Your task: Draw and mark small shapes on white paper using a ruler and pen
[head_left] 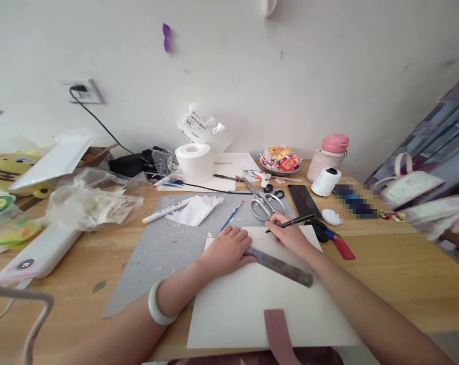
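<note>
A large white sheet (244,309) lies partly over a grey cutting mat (149,263). My left hand (229,249) rests on the sheet's upper left part, its fingers lying over the near end of a metal ruler (282,266) that slants down to the right. My right hand (284,232) is closed around a black pen (298,220), whose tip is at the sheet's upper part. Silver scissors (266,204) lie just beyond my right hand. A dusty pink strip (278,329) crosses the sheet's front edge.
Behind are a white roll (194,162), a bowl of stickers (280,161), a pink-lidded bottle (330,154) and a thread spool (326,181). A black phone (304,201) and keys lie right. A blue brush (229,218), marker (166,210) and plastic bags (94,200) are left.
</note>
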Demonstrator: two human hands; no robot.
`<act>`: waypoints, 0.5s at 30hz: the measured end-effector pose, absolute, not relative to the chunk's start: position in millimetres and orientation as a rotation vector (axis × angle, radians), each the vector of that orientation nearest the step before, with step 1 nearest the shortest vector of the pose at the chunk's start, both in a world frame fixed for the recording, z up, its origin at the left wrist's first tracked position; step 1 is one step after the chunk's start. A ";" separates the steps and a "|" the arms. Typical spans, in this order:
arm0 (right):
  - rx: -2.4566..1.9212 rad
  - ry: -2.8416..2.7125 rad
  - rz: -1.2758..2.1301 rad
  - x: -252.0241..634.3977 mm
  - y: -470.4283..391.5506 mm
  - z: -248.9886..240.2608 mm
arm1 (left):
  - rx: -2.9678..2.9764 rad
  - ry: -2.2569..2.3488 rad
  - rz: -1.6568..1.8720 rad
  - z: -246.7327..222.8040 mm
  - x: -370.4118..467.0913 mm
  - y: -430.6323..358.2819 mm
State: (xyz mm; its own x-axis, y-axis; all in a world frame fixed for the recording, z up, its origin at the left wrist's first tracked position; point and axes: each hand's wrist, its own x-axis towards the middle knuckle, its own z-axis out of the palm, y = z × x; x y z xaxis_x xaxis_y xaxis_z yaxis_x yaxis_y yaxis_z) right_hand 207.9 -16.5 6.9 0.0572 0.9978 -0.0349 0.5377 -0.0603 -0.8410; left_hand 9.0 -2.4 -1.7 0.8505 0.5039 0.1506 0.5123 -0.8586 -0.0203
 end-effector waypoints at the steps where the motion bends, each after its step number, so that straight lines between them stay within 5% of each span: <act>1: -1.682 -1.541 0.894 208.6 -16.0 6.4 | -2.949 -0.889 -0.206 -2.2 9.2 -1.9; 15: -1.696 -1.601 0.513 219.2 -15.3 15.0 | -3.032 -1.095 -0.209 2.0 10.7 -2.9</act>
